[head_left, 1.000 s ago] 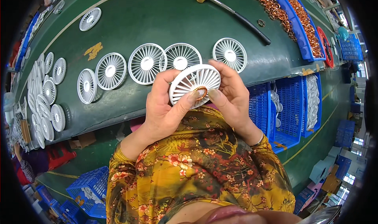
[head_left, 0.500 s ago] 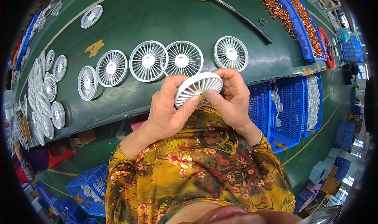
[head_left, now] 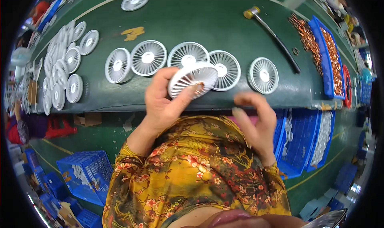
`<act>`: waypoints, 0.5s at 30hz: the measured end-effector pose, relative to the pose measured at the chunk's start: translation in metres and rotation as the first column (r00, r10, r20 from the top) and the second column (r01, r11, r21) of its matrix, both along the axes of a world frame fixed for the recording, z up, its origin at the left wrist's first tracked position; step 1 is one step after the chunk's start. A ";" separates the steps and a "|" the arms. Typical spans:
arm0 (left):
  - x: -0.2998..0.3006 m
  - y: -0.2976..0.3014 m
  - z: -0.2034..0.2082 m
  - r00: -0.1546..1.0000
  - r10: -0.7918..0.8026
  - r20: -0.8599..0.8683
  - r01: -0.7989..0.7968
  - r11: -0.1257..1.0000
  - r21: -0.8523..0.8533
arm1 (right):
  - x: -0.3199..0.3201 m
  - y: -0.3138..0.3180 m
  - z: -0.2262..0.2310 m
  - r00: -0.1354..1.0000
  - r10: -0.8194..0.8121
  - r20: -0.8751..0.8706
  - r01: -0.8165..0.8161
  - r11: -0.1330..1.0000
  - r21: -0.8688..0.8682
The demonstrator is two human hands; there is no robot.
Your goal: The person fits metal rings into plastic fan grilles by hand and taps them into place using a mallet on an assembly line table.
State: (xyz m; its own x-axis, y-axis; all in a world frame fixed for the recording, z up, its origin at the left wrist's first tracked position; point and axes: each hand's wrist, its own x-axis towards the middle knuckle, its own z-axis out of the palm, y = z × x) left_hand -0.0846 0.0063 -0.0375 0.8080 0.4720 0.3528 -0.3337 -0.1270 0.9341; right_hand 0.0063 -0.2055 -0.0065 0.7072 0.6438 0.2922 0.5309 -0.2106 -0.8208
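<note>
My left hand [head_left: 160, 102] grips a white spoked plastic wheel [head_left: 193, 75] by its rim, tilted up just over the table's near edge. Its thumb presses at the hub, where a small copper-coloured ring [head_left: 201, 85] shows in part. My right hand [head_left: 259, 122] is off the wheel, to its right, thumb and fingers apart with nothing seen between them; it is slightly blurred. Beyond the hands, similar wheels lie in a row, among them one at the left [head_left: 117, 65], one overlapped by the held wheel [head_left: 225, 70], and a lone one at the right [head_left: 263, 75].
A hammer [head_left: 278, 40] lies at the right of the green table [head_left: 224, 24]. Past it stands a blue bin [head_left: 325, 60] of copper rings, with more rings heaped beside it. Many wheels are piled at the left [head_left: 60, 74]. Blue crates [head_left: 297, 148] stand below the table edge.
My right hand has let go of the wheel and moved down to the right. The left hand alone holds it now. The whole view has shifted, so the table things appear farther right.
</note>
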 end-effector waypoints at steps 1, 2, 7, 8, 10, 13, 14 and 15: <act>-0.002 0.012 0.008 0.997 0.069 0.031 -0.071 0.996 0.049 | -0.002 -0.005 0.021 0.980 0.162 -0.114 -0.165 0.986 -0.022; -0.004 0.025 0.010 0.986 0.139 0.087 -0.142 0.989 0.027 | 0.004 -0.011 0.038 0.862 0.477 -0.173 -0.485 0.875 -0.006; -0.016 0.089 0.015 0.671 0.691 0.269 -0.732 0.676 0.090 | -0.010 0.013 0.056 0.061 0.998 0.015 -0.957 0.055 0.285; -0.024 0.105 0.008 0.586 0.761 0.278 -0.810 0.540 0.230 | -0.011 0.017 0.064 0.083 0.997 -0.008 -0.894 0.078 0.442; -0.036 0.123 -0.001 0.498 0.825 0.267 -0.849 0.402 0.342 | -0.013 0.024 0.064 0.037 0.999 0.000 -0.882 0.033 0.469; -0.041 0.137 -0.009 0.500 0.836 0.226 -0.808 0.357 0.468 | -0.016 0.024 0.050 -0.027 1.000 0.011 -0.900 -0.029 0.434; -0.043 0.139 -0.011 0.533 0.836 0.126 -0.781 0.430 0.452 | -0.017 0.024 0.044 -0.052 0.998 0.018 -0.928 -0.055 0.368; -0.045 0.142 -0.012 0.534 0.836 0.123 -0.781 0.433 0.450 | -0.016 0.023 0.043 -0.051 0.999 0.014 -0.929 -0.052 0.368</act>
State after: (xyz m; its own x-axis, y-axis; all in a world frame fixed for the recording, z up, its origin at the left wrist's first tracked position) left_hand -0.1293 0.1479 -0.0499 0.1770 0.7612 0.6239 0.2228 -0.6484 0.7280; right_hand -0.0102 -0.1820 0.0368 -0.5262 0.6744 0.5180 -0.1332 0.5362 -0.8335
